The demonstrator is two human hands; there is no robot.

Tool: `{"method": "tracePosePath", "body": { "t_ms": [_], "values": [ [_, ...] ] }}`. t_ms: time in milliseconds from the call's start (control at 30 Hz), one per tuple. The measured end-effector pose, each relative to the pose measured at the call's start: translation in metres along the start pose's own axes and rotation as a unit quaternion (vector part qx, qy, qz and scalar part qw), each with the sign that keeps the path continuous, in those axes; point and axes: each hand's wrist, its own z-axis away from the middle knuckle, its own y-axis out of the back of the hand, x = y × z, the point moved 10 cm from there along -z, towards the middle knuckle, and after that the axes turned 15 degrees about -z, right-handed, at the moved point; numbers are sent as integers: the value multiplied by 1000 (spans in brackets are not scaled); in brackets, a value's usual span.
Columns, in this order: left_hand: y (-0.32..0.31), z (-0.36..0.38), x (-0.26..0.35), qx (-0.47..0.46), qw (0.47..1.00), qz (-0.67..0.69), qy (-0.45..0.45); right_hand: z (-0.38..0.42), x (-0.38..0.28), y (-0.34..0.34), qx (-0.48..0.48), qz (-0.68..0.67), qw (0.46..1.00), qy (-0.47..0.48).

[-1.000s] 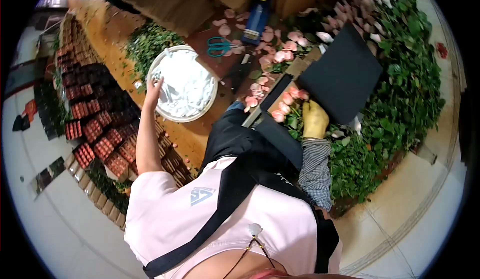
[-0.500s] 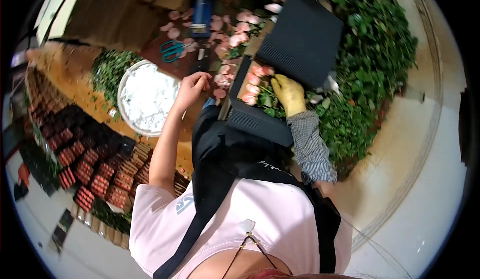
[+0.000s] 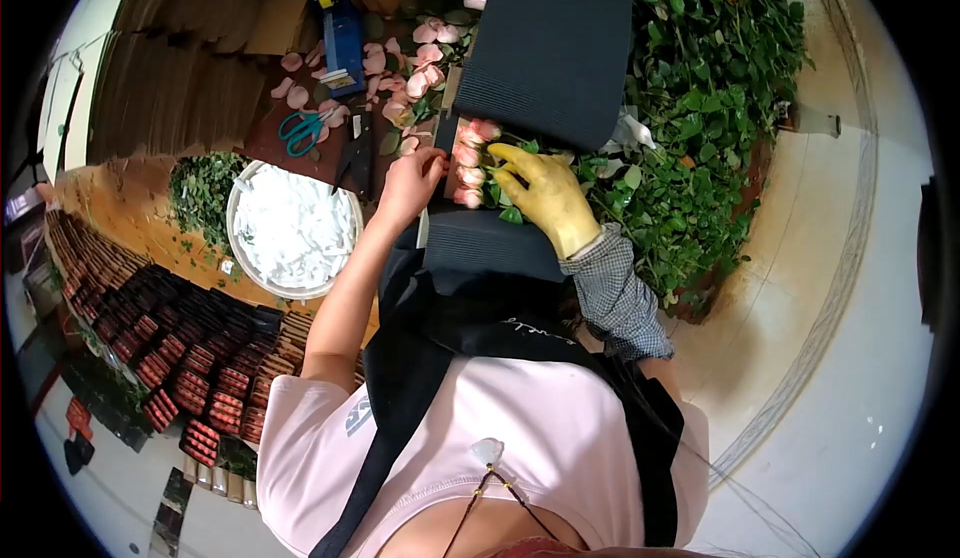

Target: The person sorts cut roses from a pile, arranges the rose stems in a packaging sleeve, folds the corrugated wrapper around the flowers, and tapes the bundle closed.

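A short row of pink roses [image 3: 467, 166] lies on a sheet of black corrugated cardboard [image 3: 490, 243], heads to the left and green stems to the right. My bare left hand [image 3: 412, 183] is at the left of the heads, its fingertips pinched together at the packaging edge. Whatever is in that pinch is hidden. My right hand [image 3: 548, 196], in a yellow rubber glove, reaches in from the right. Its thumb and forefinger are apart, just beside the heads and over the stems. Behind the roses, a raised black corrugated flap [image 3: 545, 58] leans back.
Teal-handled scissors [image 3: 300, 135], a black-handled tool [image 3: 355, 153] and a blue tape dispenser [image 3: 342, 43] lie among loose petals [image 3: 425, 68]. A round tub [image 3: 234, 226] of white pieces stands left. Cut leaves [image 3: 690, 138] heap on the right; packed roses [image 3: 200, 388] cover the lower left.
My left hand has moved right, up beside the rose heads. The gloved right hand has turned and spread its thumb and forefinger near the roses. The whole view has shifted slightly.
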Motion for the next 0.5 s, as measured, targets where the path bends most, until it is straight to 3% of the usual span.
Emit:
{"method": "tracePosePath", "body": {
  "t_ms": [67,167,200,300,367,500],
  "values": [
    [10,6,15,44,986,-159,5,-1,12,-21,-63,-10,996,-60],
    [4,5,21,44,976,-214,-2,-1,63,-59,-167,116,960,-192],
    [3,2,21,50,972,-230,-28,-2,67,-61,-163,111,961,-194],
    [-2,1,10,62,976,-207,-34,-3,62,-68,-197,121,964,-131],
    [-5,1,11,64,971,-222,-59,6,53,-77,-306,140,939,-70],
    [-2,8,16,80,970,-217,-69,5,51,-82,-282,182,942,25]
  ]
}}
